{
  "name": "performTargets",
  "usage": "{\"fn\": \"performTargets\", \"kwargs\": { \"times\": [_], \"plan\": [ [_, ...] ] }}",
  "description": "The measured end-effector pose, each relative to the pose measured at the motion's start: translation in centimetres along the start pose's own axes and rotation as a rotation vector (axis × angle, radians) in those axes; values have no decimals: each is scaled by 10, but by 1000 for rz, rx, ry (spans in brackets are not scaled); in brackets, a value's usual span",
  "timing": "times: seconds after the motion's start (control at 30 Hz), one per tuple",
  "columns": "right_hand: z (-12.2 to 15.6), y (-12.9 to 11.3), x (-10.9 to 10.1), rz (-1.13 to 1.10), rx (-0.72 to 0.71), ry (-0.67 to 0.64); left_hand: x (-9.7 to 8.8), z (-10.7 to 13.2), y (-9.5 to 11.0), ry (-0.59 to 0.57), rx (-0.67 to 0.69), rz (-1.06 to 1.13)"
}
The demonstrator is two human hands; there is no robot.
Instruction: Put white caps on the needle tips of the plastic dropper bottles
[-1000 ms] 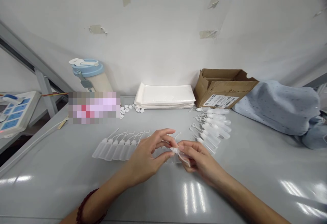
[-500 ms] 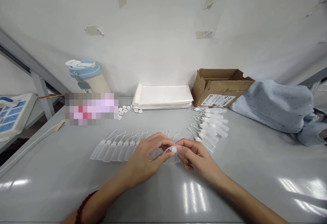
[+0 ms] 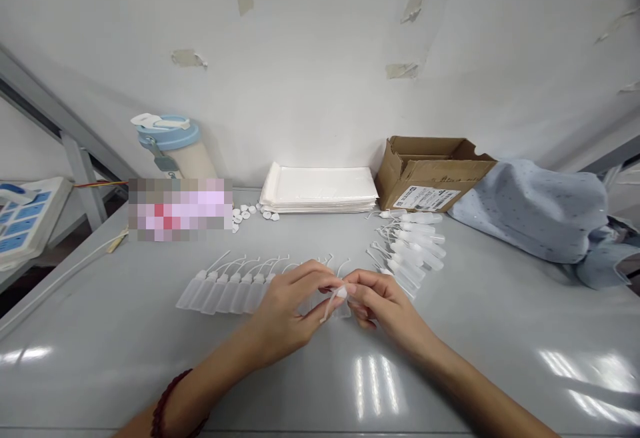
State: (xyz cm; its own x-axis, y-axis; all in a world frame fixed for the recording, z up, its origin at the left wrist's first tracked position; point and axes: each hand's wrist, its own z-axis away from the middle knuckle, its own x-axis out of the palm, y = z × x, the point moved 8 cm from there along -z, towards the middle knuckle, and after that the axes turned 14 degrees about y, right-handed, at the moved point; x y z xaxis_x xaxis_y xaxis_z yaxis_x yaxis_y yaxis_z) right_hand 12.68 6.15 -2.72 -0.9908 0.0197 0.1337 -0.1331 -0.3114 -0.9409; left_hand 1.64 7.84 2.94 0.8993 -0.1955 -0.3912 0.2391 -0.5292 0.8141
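Observation:
At the middle of the table my left hand (image 3: 295, 305) pinches a small white bottle cap (image 3: 341, 291) between thumb and fingers. A thin white strap hangs from the cap toward the lower left. From the other side my right hand (image 3: 375, 299) closes thumb and forefinger on the same cap. Behind and left of the hands lies a row of translucent plastic bottles (image 3: 225, 295), each with a white cap and a thin strap; my left hand covers part of it. More such bottles (image 3: 413, 251) lie fanned out at the right.
Loose white caps (image 3: 245, 213) lie by a blurred-out patch (image 3: 180, 211). A stack of white envelopes (image 3: 320, 188) and an open cardboard box (image 3: 435, 175) stand against the wall. A tumbler (image 3: 175, 151) is at the back left, a blue fabric hat (image 3: 540, 208) at the right.
The strap on the held cap has swung from a curve beside my left thumb to hanging down over it. Both hands stay nearly in place.

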Motion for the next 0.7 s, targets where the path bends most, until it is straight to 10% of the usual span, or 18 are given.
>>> {"fn": "performTargets", "kwargs": {
  "times": [0.23, 0.47, 0.7],
  "plan": [
    [1, -8, -8, 168, -145, 80, 10, 4, -17, -75, -227, -25],
    [-3, -3, -8, 227, -76, 63, 10, 2, -13, -49, -68, -55],
    [5, -23, -4, 536, -376, 69, 21, 6, -24, -230, -235, -177]
  ]
}}
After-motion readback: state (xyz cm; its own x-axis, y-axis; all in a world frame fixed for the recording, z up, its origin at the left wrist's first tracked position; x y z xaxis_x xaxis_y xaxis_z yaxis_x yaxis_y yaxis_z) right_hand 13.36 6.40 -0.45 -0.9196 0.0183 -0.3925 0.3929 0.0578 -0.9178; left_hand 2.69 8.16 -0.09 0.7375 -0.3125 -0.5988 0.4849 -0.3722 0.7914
